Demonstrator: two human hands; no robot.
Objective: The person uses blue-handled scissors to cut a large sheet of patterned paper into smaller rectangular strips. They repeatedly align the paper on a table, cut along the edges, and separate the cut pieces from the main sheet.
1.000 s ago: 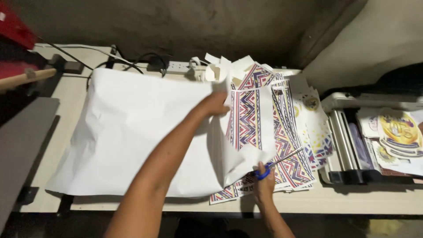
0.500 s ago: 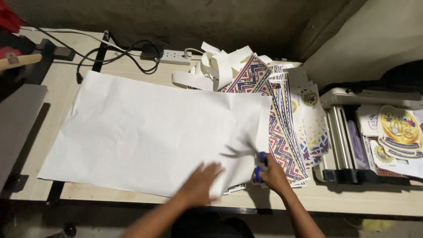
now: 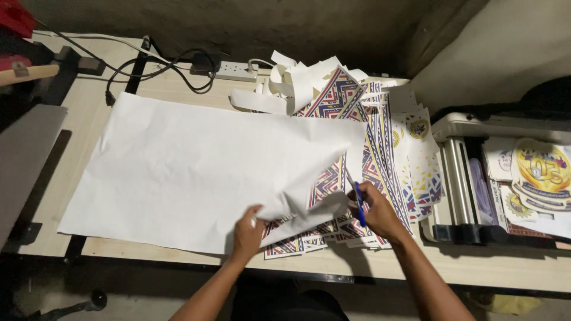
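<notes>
A large white paper sheet (image 3: 196,166) lies spread over the wooden table (image 3: 476,267). My left hand (image 3: 247,233) grips its near right corner and lifts it, curling the edge up. Under that corner lie printed sheets with colourful zigzag patterns (image 3: 380,160), fanned out to the right. My right hand (image 3: 376,211) rests on those patterned sheets next to the lifted corner, with a blue pen-like tool (image 3: 359,204) between its fingers.
Curled white paper strips (image 3: 285,86) pile up at the back beside a white power strip (image 3: 235,71) with black cables (image 3: 160,68). A machine with rollers (image 3: 470,178) stands at the right, holding round yellow printed stickers (image 3: 541,169). A dark flat panel (image 3: 24,160) sits at the left.
My left hand came back from the far side of the sheet to its near right corner and raised it. My right hand with the blue tool stayed on the patterned sheets.
</notes>
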